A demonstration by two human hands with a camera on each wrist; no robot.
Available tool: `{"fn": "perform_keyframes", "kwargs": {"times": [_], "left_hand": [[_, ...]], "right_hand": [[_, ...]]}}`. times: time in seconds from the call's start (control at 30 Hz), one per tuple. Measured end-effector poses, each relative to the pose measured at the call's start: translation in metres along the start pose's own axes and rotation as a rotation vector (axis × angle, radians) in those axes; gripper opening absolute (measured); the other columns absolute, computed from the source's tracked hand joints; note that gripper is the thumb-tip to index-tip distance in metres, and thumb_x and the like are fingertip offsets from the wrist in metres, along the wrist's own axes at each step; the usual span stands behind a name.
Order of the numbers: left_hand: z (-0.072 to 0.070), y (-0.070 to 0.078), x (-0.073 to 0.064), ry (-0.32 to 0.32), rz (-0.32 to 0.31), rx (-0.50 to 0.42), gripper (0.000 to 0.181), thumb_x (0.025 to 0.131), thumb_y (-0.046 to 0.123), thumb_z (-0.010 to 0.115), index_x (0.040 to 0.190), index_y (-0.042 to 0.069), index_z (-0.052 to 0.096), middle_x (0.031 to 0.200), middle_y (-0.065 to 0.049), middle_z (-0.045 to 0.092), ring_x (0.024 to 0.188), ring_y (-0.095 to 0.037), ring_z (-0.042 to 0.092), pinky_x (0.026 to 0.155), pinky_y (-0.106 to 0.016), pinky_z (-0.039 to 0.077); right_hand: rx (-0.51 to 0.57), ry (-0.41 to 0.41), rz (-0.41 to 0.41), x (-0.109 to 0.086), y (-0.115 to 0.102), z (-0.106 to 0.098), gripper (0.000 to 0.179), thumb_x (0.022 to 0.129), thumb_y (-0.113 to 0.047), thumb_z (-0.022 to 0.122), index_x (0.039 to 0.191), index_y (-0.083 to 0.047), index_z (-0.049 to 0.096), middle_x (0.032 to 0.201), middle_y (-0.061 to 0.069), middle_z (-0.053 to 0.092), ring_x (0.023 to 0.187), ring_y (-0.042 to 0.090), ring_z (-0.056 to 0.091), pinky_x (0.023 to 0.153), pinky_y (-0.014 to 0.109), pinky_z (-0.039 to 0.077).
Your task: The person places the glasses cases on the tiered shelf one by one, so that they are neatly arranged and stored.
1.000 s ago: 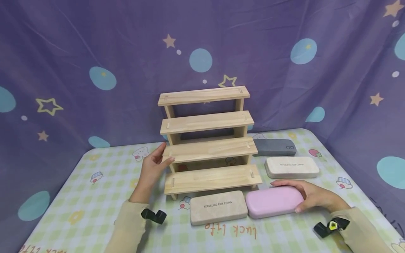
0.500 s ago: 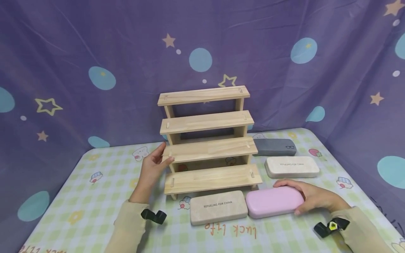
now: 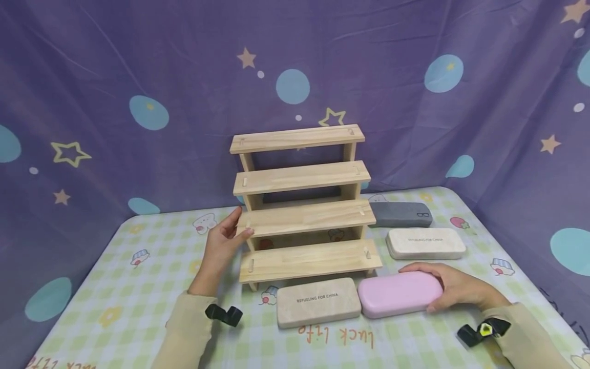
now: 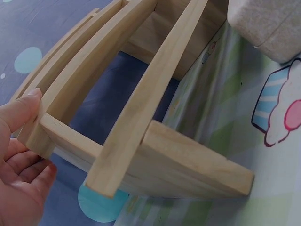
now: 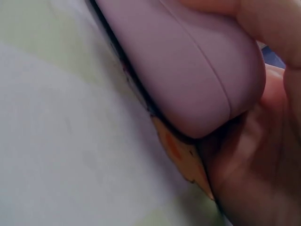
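Note:
A pale wooden stepped shelf point(image 3: 306, 218) with several tiers stands on the table. At its left side, my left hand point(image 3: 223, 244) pinches the end of the second-lowest tier, thumb on top; the left wrist view shows the fingers below the board point(image 4: 35, 136). My right hand point(image 3: 461, 287) grips the right end of a pink glasses case point(image 3: 400, 294), with the thumb on the near side and fingers along the far side. The case lies close over the tablecloth in the right wrist view. Touching its left end in the head view is a beige marbled glasses case point(image 3: 319, 303) with printed lettering.
Right of the shelf lie a white marbled case point(image 3: 426, 244) and, behind it, a dark grey case point(image 3: 400, 214) partly hidden by the shelf. A green checked cloth point(image 3: 161, 287) covers the table. Purple curtains point(image 3: 193, 77) hang behind and at the sides.
The fingers of my right hand have shifted very slightly to the right on the pink glasses case. My left hand, the shelf and the cases stay in place.

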State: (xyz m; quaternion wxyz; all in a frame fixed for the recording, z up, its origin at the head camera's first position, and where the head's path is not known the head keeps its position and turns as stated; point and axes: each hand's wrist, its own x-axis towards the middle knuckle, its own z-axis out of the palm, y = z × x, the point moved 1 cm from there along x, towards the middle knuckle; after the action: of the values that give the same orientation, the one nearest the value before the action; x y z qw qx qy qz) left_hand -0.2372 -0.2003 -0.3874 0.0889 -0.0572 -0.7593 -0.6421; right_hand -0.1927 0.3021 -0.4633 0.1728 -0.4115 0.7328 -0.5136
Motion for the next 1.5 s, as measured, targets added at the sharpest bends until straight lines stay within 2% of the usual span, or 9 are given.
{"fn": "perform_keyframes", "kwargs": {"times": [0.27,0.57,0.97,1.07,1.17,1.2,1.23,1.4,1.5], "left_hand": [[-0.001,0.0,-0.002,0.008,-0.01,-0.017,0.066,0.084,0.001,0.068,0.141,-0.004,0.036,0.148,-0.013,0.035,0.132,-0.022,0.04,0.103,-0.017,0.038],[-0.004,0.0,-0.001,0.0,0.008,0.011,0.066,0.084,0.005,0.07,0.141,-0.003,0.037,0.148,-0.013,0.036,0.134,-0.021,0.037,0.111,-0.028,0.03],[-0.001,-0.002,-0.002,-0.012,0.037,0.011,0.065,0.085,0.005,0.069,0.14,-0.005,0.036,0.148,-0.015,0.035,0.135,-0.02,0.035,0.112,-0.025,0.028],[0.001,0.0,-0.002,-0.018,0.047,0.013,0.066,0.085,0.006,0.069,0.14,-0.005,0.036,0.148,-0.017,0.035,0.135,-0.022,0.036,0.113,-0.027,0.028],[0.002,0.002,-0.003,-0.017,0.047,0.019,0.066,0.085,0.007,0.069,0.14,-0.005,0.037,0.148,-0.017,0.035,0.135,-0.022,0.036,0.113,-0.027,0.028],[0.002,0.002,-0.002,-0.015,0.045,0.02,0.066,0.085,0.006,0.069,0.141,-0.004,0.037,0.148,-0.017,0.035,0.135,-0.022,0.036,0.113,-0.027,0.028],[0.002,0.002,-0.002,-0.014,0.042,0.018,0.066,0.085,0.006,0.07,0.141,-0.004,0.037,0.148,-0.016,0.035,0.135,-0.022,0.036,0.113,-0.027,0.027],[0.001,0.0,-0.001,-0.005,0.032,0.018,0.066,0.084,0.007,0.07,0.141,-0.003,0.037,0.147,-0.014,0.036,0.135,-0.021,0.037,0.112,-0.025,0.028],[0.0,-0.001,-0.001,0.001,0.029,0.017,0.066,0.084,0.007,0.07,0.141,-0.003,0.038,0.147,-0.015,0.036,0.134,-0.021,0.038,0.112,-0.025,0.029]], "right_hand": [[0.004,0.036,-0.058,0.0,0.003,-0.001,0.074,0.063,0.002,0.076,0.132,0.001,0.048,0.125,0.009,0.059,0.104,0.014,0.057,0.084,0.02,0.045],[0.129,0.036,-0.032,-0.001,0.006,-0.003,0.073,0.065,0.008,0.071,0.133,0.005,0.046,0.127,0.011,0.058,0.105,0.016,0.058,0.086,0.022,0.047],[0.067,0.043,-0.087,0.002,-0.011,-0.005,0.07,0.064,0.007,0.068,0.131,0.004,0.047,0.12,0.01,0.061,0.099,0.016,0.06,0.079,0.023,0.05],[0.103,0.046,-0.084,0.003,-0.017,-0.006,0.071,0.064,0.008,0.066,0.132,0.004,0.046,0.119,0.008,0.061,0.095,0.016,0.06,0.071,0.028,0.055],[0.167,0.053,-0.072,0.005,-0.022,-0.007,0.071,0.066,0.01,0.063,0.134,0.003,0.043,0.118,0.005,0.06,0.082,0.014,0.063,0.05,0.03,0.056],[0.168,0.061,-0.082,0.007,-0.024,-0.008,0.071,0.066,0.01,0.063,0.134,0.004,0.043,0.118,0.005,0.06,0.081,0.014,0.063,0.048,0.031,0.056],[0.173,0.068,-0.092,0.009,-0.025,-0.01,0.071,0.066,0.011,0.062,0.134,0.005,0.042,0.119,0.005,0.06,0.08,0.014,0.062,0.048,0.031,0.056],[0.048,0.131,-0.228,0.025,-0.033,-0.018,0.071,0.06,0.011,0.063,0.129,0.011,0.044,0.121,0.011,0.06,0.092,0.016,0.059,0.071,0.026,0.051],[0.031,0.146,-0.268,0.035,-0.038,-0.022,0.072,0.059,0.011,0.064,0.128,0.013,0.045,0.121,0.012,0.061,0.092,0.015,0.059,0.07,0.025,0.05]]}}
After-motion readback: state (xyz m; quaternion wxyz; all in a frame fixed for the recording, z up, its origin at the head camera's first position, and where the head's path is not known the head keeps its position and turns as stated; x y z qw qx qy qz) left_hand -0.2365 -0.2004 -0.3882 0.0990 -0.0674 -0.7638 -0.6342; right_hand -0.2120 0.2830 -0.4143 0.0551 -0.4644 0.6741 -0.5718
